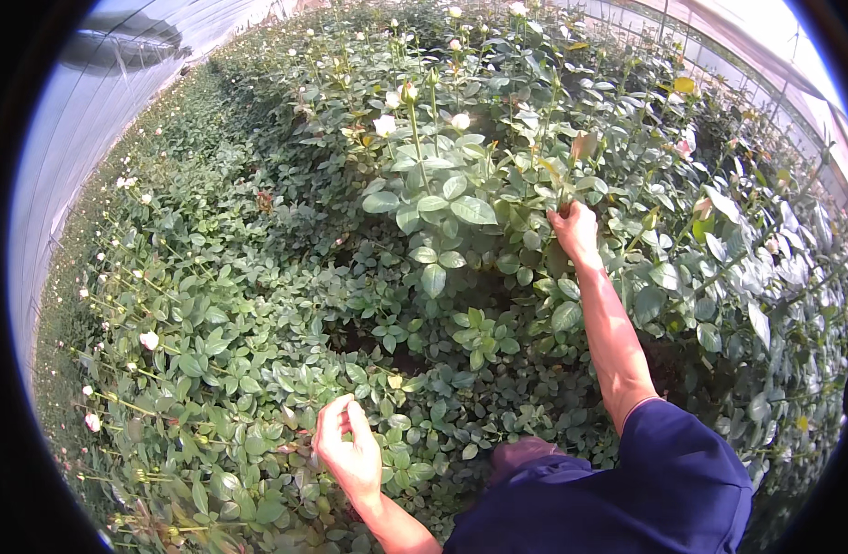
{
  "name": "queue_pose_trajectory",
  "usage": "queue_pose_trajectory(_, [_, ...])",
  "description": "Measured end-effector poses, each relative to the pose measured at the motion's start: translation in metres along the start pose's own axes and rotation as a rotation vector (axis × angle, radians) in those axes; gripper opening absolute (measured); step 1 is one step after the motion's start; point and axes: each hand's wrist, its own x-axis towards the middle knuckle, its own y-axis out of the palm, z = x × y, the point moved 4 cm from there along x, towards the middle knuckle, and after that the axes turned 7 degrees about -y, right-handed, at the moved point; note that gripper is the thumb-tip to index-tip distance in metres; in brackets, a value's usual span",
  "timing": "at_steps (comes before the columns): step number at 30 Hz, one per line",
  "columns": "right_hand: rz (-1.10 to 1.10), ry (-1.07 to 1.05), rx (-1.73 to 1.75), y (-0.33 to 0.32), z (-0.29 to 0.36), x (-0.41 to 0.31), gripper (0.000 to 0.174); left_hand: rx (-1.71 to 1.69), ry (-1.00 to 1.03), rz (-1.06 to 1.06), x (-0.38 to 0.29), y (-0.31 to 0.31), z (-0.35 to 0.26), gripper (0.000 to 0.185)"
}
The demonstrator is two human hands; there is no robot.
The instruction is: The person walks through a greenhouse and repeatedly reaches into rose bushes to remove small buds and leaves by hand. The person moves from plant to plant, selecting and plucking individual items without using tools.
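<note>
My right hand (575,225) reaches forward into the rose bushes, its thumb and fingers closed around a thin rose stem just below a blurred pinkish bloom (585,145). Part of that stem is hidden by leaves and fingers. Closer to me, at the lower middle, my left hand (346,440) hovers over low rose foliage with its fingers curled and nothing visible between them. Beyond the hands stands a tall rose stem (417,135) with a partly opened bud (409,92) at its top. White roses (384,125) show beside it.
Dense rose bushes (216,311) spread on all sides, with white blooms (149,340) at the left. Long leafy stems (736,260) lean in from the right. Translucent plastic sheeting (84,131) forms the greenhouse wall at the left; pale framing and sheeting run along the upper right.
</note>
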Motion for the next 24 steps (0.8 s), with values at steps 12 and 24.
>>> queue_pose_trajectory(12, [-0.055, 0.18, 0.576, 0.015, -0.038, -0.026, 0.023, 0.021, 0.082, 0.165, 0.058, 0.065, -0.016, 0.014])
queue_pose_trajectory(24, [0.096, 0.452, 0.993, 0.046, -0.079, -0.036, 0.023, 0.027, 0.12, 0.305, 0.045, 0.116, 0.007, 0.013])
